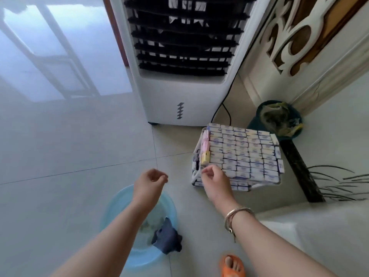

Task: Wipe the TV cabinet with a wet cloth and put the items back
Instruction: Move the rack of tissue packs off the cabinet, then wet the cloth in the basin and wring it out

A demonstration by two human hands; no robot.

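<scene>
White little cartons wrap the box-covered basket (239,156), which sits on the floor tiles (79,136) beside the air cooler (183,76), long axis running near-left to far-right. The right hand (214,180) pinches its near-left corner; the left hand (149,181) hovers loosely curled, empty. Judged step: returning items, so lift it next. The dark cloth (166,239) hangs on the blue basin (139,226).

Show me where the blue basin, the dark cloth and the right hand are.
blue basin (119,198): head view, far rim.
dark cloth (166,237): head view, middle of the folds.
right hand (214,181): head view, back of the hand.
</scene>
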